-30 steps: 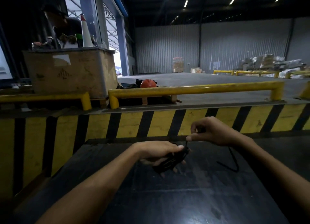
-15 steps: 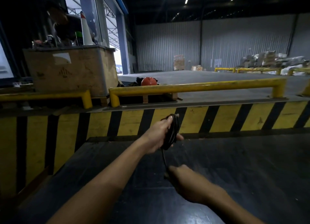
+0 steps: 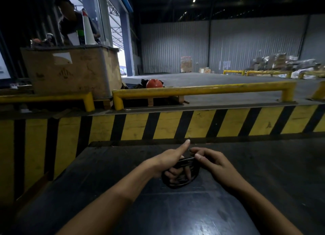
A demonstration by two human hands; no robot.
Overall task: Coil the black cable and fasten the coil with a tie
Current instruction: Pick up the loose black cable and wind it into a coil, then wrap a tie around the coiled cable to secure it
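Observation:
The black cable [image 3: 177, 183] is wound into a small oval coil, held just above the dark table [image 3: 175, 213]. My left hand [image 3: 167, 161] has its fingers through the coil, thumb stuck out upward. My right hand [image 3: 213, 162] pinches the top right of the coil between thumb and fingers. I cannot make out a tie; whatever the right fingertips hold is hidden.
A yellow-and-black striped wall [image 3: 158, 125] rises beyond the table's far edge, topped by a yellow rail [image 3: 202, 90]. A large cardboard-clad crate [image 3: 70, 71] stands at the back left with a person [image 3: 73, 23] behind it. An orange helmet [image 3: 154, 84] lies past the rail.
The left hand dropped the coil from in front of the striped wall down to just over the table. The right hand came up from the table and closed on the coil.

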